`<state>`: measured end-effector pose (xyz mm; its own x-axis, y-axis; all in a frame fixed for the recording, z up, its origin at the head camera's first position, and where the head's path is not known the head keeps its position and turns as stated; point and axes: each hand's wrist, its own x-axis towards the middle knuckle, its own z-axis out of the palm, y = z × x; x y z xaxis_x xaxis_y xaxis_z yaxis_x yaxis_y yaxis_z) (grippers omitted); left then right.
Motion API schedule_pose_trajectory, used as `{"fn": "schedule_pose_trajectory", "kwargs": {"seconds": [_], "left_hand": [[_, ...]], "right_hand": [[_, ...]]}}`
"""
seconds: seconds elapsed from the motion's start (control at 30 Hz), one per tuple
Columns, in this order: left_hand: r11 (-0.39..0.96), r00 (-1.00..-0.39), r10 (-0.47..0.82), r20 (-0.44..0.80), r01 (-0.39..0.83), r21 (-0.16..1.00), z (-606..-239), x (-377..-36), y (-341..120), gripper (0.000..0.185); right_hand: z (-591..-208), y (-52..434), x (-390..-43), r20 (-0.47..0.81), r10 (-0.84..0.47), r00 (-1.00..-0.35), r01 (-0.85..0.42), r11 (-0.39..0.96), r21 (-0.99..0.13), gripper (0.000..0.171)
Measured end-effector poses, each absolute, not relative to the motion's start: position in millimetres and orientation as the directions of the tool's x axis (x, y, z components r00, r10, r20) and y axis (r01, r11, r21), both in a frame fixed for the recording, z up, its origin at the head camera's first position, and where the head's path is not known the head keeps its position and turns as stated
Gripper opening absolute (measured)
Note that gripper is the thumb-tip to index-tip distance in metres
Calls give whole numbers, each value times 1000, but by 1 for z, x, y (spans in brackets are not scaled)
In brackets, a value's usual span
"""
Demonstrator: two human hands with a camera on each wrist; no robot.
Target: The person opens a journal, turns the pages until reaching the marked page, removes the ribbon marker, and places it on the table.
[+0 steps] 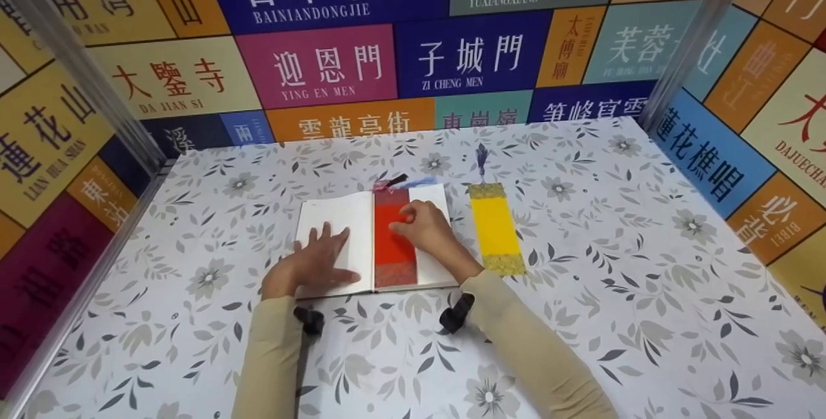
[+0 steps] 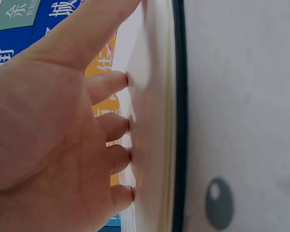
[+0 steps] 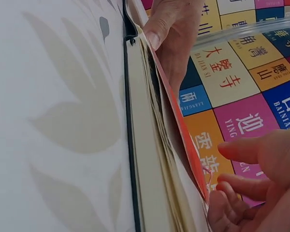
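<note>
Bookmark (image 1: 393,238), red, lies along the open book's (image 1: 335,219) gutter mid-desk, right hand's (image 1: 423,228) curled fingers pinching its upper edge while left hand (image 1: 319,261) presses flat, fingers straight, on the left page; an uneven tug could skew or crease it.

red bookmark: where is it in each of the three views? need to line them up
Head: the red bookmark lies along the gutter of the open book, centre frame, under the right hand.
Left wrist: not in view; only the left hand pressing flat on the page.
Right wrist: seen edge-on as a thin red strip on the pages, running down to the fingertips.
Shared landmark: the book's dark cover edge.
</note>
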<state>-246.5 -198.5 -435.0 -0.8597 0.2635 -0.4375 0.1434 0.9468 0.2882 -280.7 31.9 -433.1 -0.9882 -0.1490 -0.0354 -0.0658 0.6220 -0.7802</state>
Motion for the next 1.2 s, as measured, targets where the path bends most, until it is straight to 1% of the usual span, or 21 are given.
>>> {"fn": "schedule_pose_trajectory", "kwargs": {"seconds": [0.1, 0.17, 0.33, 0.47, 0.57, 0.7, 0.9, 0.93, 1.0, 1.07, 1.2], "left_hand": [[947, -861, 264, -435, 145, 287, -434, -246, -198, 98], [947, -858, 266, -439, 147, 287, -434, -246, -198, 99], [946, -857, 262, -444, 138, 292, -435, -247, -198, 99], [942, -864, 271, -424, 148, 302, -437, -247, -199, 98], [941, -867, 274, -416, 154, 300, -437, -247, -198, 97], [946, -862, 268, -429, 151, 286, -436, -247, -197, 97], [948, -858, 265, -440, 149, 281, -434, -248, -198, 98], [948, -857, 265, -442, 148, 280, -434, -248, -198, 98], [949, -856, 263, -445, 146, 280, -434, -247, -198, 98], [949, -854, 261, -449, 142, 283, -435, -247, -198, 98], [950, -854, 254, -455, 133, 281, -435, -248, -198, 99]], "right_hand": [[-433, 33, -279, -121, -113, -986, 16, 662, -749, 49], [-434, 33, -277, -151, -100, -983, 39, 700, -714, 56], [-435, 25, -271, -152, -83, -985, 26, 797, -604, 68], [-435, 19, -268, -136, -78, -988, 7, 844, -536, 76], [-434, 19, -267, -137, -72, -988, 9, 857, -516, 76], [-428, 24, -268, -174, -79, -982, 20, 863, -505, 73], [-423, 30, -271, -233, -88, -968, 49, 851, -523, 89], [-423, 32, -271, -241, -94, -966, 50, 846, -530, 89], [-424, 34, -272, -250, -114, -962, 43, 835, -548, 83], [-425, 37, -273, -256, -135, -957, 38, 819, -573, 70], [-426, 40, -276, -290, -157, -944, 75, 754, -653, 47]]}}
